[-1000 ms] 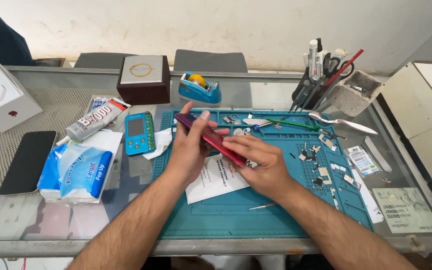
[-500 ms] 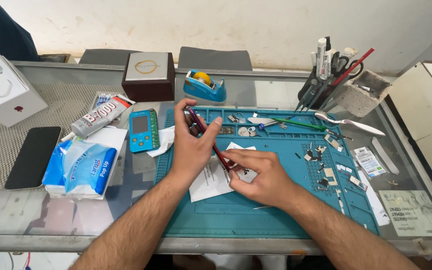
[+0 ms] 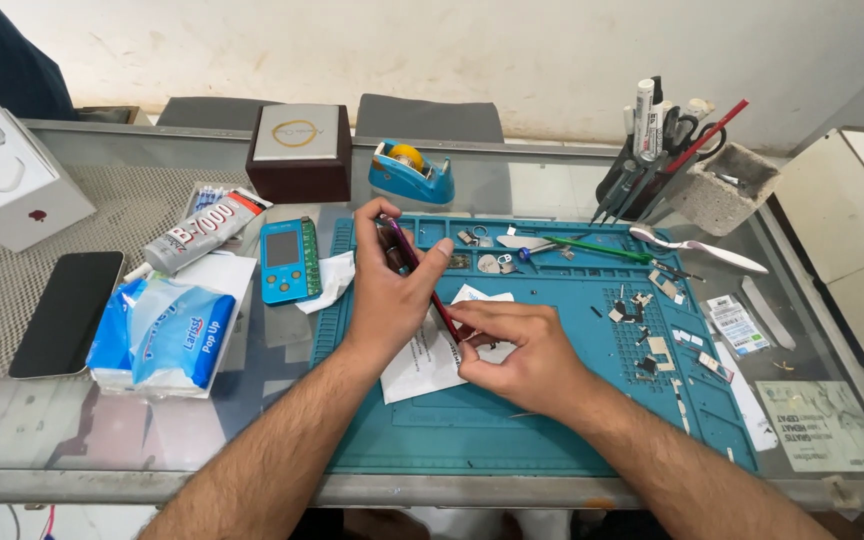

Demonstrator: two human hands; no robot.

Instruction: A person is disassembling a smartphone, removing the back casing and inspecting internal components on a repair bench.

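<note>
The left hand (image 3: pixel 387 295) grips a red phone (image 3: pixel 420 280) tilted on its edge above the blue mat (image 3: pixel 552 420); the right hand (image 3: pixel 522 355) pinches its lower end, fingers curled.

Bright even daylight, soft shadows, sharp focus

Two bare hands gripped one slim red phone (image 3: pixel 414 268); left of the fingers lay one black phone (image 3: pixel 67 312) and one blue tester (image 3: pixel 289 260).
</note>
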